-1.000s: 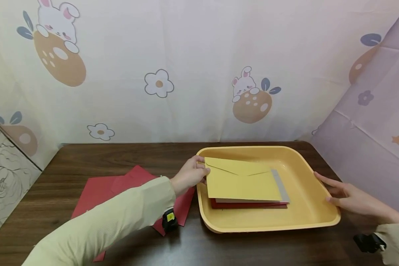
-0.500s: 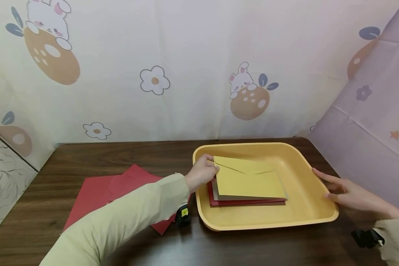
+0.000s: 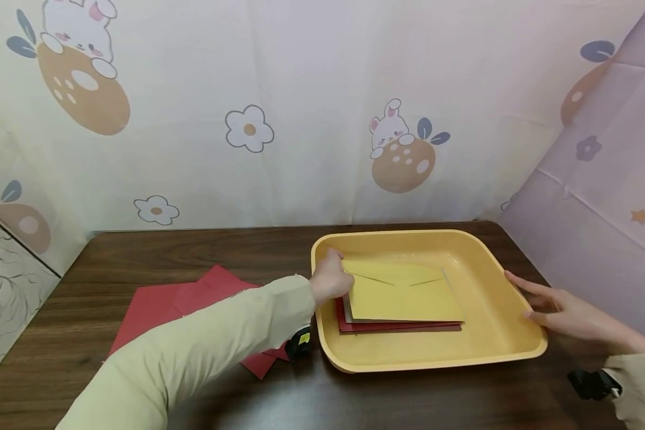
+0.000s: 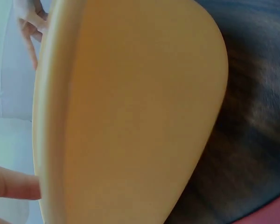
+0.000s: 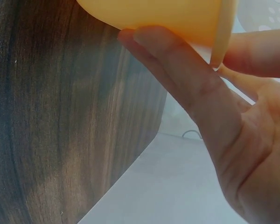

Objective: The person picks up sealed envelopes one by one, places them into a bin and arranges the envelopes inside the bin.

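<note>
No lettering, brand or number can be read in the head view or in either wrist view. In the head view a small yellow patch shows on the black device at the cuff of the left sleeve; any marking on it is too small to make out.

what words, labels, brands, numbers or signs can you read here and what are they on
No text can be read in any view.
Yellow patch on the left wrist's black device: too small to read.
Yellow envelope, tray: no lettering visible.
Curtain: pictures only, such as rabbits and flowers.
</note>
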Motion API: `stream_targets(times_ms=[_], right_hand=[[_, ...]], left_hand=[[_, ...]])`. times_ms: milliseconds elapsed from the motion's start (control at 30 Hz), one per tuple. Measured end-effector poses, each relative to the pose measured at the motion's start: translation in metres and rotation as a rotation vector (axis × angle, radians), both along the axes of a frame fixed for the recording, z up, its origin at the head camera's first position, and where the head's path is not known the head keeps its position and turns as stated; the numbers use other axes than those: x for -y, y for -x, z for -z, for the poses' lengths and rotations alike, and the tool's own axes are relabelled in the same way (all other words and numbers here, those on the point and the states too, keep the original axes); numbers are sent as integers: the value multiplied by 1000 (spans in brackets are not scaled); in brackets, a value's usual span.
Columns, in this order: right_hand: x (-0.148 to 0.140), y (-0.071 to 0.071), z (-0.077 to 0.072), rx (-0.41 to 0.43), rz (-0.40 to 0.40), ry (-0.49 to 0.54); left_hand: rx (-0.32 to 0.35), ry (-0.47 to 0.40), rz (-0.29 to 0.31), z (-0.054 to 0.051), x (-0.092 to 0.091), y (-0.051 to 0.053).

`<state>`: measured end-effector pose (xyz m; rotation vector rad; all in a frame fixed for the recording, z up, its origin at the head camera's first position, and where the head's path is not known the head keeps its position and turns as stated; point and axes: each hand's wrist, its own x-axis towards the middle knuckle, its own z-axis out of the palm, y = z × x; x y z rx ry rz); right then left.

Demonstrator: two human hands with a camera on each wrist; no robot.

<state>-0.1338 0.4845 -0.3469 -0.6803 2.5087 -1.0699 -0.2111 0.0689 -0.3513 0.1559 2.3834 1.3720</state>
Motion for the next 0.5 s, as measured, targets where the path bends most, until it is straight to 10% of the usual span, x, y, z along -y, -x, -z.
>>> stream_targets(times_ms=[300, 500], right_hand=[[1, -1, -1, 55, 14, 23], [-1, 1, 1, 21, -3, 10]], left_hand=[[3, 234, 82, -7, -1, 1], [-41, 215, 132, -15, 10, -4]])
